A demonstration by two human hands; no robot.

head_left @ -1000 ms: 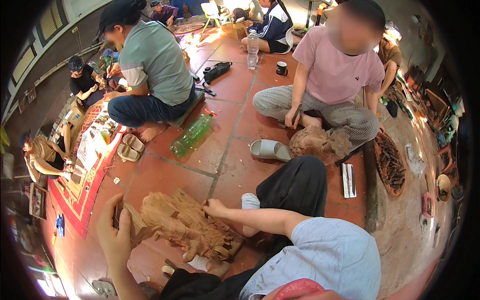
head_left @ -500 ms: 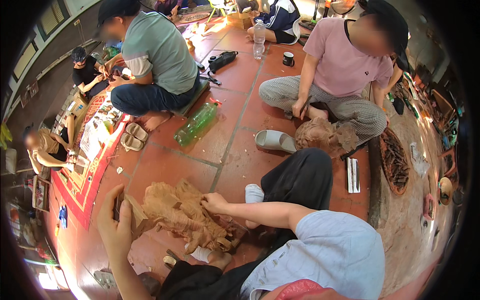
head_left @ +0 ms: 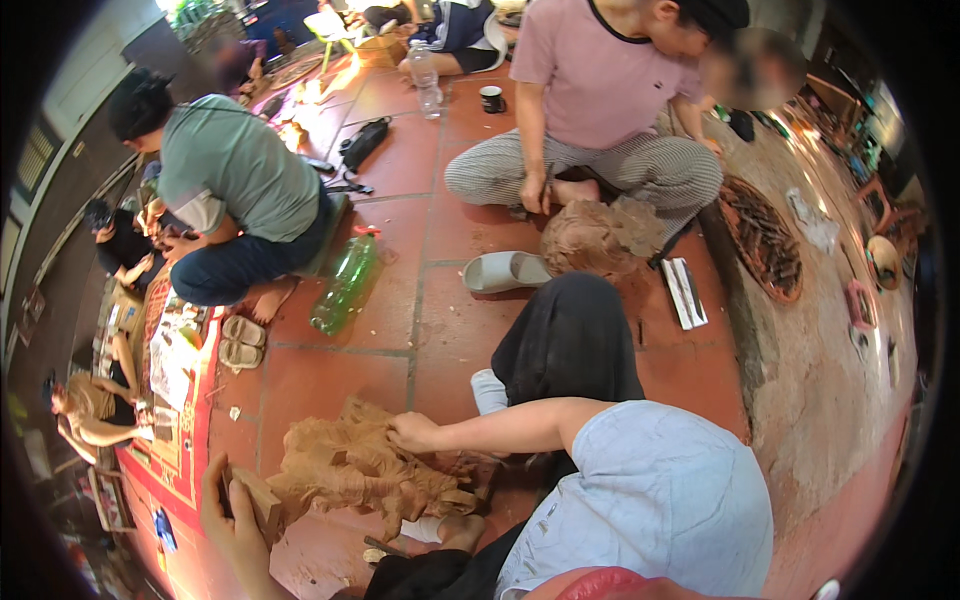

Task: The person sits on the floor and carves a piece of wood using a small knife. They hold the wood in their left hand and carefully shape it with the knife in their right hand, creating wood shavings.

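A light-brown wood carving (head_left: 365,470), deeply cut with folds and ridges, lies tilted across the floor in front of me. At its left end, a flat squared block, my left hand (head_left: 232,515) holds on, with the thumb along the near side and the fingers at the outer side. My right hand (head_left: 413,432) grips the carving's far right edge with bent fingers; the fingertips are partly hidden against the wood. My foot (head_left: 460,532) is just below the carving, near a thin dark tool (head_left: 385,546) on the floor.
Across from me a person in pink (head_left: 605,80) sits cross-legged by another brown carving (head_left: 600,238). A grey slipper (head_left: 505,271), a green bottle (head_left: 345,285) and a mug (head_left: 492,99) are on the tiles (head_left: 380,375). A person in green (head_left: 235,160) sits at the left.
The view has shifted, so the surroundings sit further left and the carving lower. Both hands stay on the carving, which appears slightly turned. The person in pink has moved a hand lower.
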